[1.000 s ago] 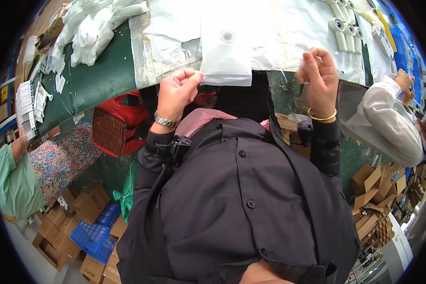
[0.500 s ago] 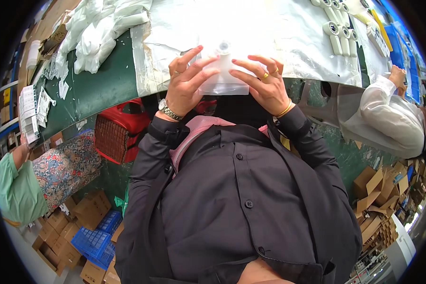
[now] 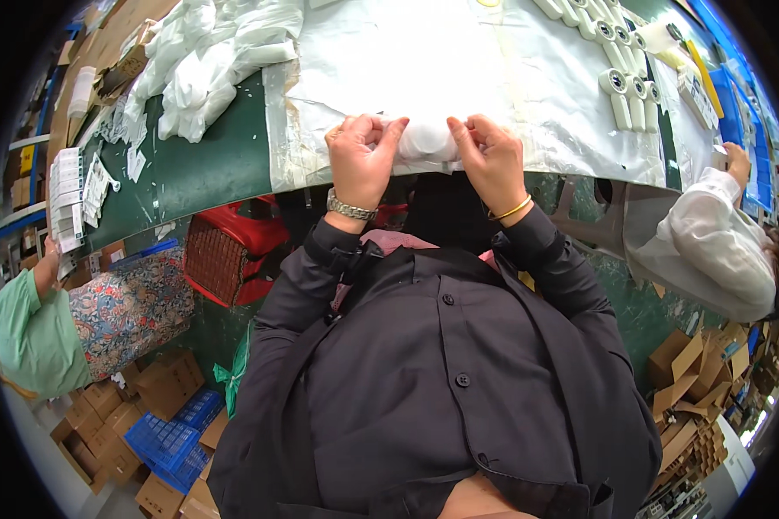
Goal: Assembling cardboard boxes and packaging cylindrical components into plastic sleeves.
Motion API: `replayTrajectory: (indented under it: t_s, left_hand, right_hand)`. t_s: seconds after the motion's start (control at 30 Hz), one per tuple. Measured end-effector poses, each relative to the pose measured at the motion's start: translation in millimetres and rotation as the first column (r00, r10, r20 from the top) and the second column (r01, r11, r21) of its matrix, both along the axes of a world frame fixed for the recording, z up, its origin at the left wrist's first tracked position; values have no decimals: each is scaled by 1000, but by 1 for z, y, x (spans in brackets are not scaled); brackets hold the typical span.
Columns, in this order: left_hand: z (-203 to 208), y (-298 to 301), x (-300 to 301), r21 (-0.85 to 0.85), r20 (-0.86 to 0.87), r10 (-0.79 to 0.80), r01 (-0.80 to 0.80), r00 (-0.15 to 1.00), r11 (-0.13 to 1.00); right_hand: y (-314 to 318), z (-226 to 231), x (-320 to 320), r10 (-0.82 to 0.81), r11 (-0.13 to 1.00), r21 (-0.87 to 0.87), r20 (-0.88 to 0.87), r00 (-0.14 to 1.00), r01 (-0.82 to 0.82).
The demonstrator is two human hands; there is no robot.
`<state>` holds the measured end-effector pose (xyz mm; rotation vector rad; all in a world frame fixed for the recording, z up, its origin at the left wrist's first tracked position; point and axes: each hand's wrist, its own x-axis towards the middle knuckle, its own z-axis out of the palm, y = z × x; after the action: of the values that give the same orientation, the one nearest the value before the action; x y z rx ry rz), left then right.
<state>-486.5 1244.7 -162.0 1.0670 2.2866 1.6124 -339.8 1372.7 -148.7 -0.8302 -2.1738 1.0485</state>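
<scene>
At the near edge of the table, a translucent plastic bag (image 3: 428, 138) is stretched around a white piece whose rounded shape shows through it. My left hand (image 3: 362, 163) pinches the left side of the bag between thumb and curled fingers, with a metal watch on that wrist. On the opposite side my right hand (image 3: 497, 161) pinches the bag in the same way, a gold bangle on its wrist. Most of the piece inside is blurred by the plastic and glare.
White pieces with round heads and handles (image 3: 620, 99) lie in rows at the right. Crumpled white bags (image 3: 201, 73) are heaped at the left. White sheeting (image 3: 563, 130) covers the table. A red chair (image 3: 238, 246) stands below, with a co-worker's arm (image 3: 39, 281) left and another person's sleeve (image 3: 710, 229) right.
My spread fingers have closed into pinches on both sides of the bag. The bag has been drawn up around the white piece, and its flat lower flap no longer hangs over the table edge.
</scene>
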Motion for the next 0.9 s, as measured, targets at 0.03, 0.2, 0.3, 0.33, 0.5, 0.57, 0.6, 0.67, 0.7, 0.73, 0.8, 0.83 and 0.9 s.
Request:
replayTrajectory:
  t_s: [0.03,0.2,0.3,0.33,0.5,0.57,0.6,0.67,0.7,0.73,0.8,0.83,0.9]
  left_hand:
    - [0,1,-2,2,-10,12,-12,1000,1000]
    - [2,8,-3,-57,-102,54,-60,993,997]
    - [-7,25,6,-3,-185,134,-137,974,991]
    - [-8,22,6,-63,-220,137,-155,966,986]
    - [-3,11,8,-196,-198,97,-136,975,971]
    - [8,11,11,-93,-243,165,-192,956,977]
    - [11,12,13,-42,-261,193,-210,946,977]
    - [9,13,19,-129,-330,144,-196,933,972]
    - [7,14,22,-226,-383,81,-178,920,958]
    - [11,14,23,-322,-425,6,-157,905,934]
    - [19,19,25,-375,-378,-28,-125,925,919]
    - [23,22,26,-431,-329,-58,-95,943,897]
    - [30,24,31,-483,-267,-106,-38,958,875]
  right_hand:
    - [-1,0,-4,-22,1000,-17,-12,1000,22]
    - [2,-7,-4,5,994,113,9,1000,-6]
    - [9,-12,7,-22,1000,23,72,997,20]
    - [8,-16,4,11,999,46,72,997,-14]
    - [9,-22,4,27,975,213,152,988,-59]
    - [11,-25,4,2,953,295,196,981,-61]
    - [9,-26,4,-11,953,299,212,977,-54]
    - [7,-24,4,-36,952,304,253,967,-44]
    - [7,-22,2,-35,950,309,249,968,-45]
    - [6,-20,2,-34,956,289,267,963,-47]
    - [6,-17,6,-34,968,247,308,951,-45]
    - [7,-17,6,-46,967,252,311,949,-36]
    - [10,-22,2,-19,965,256,270,963,-53]
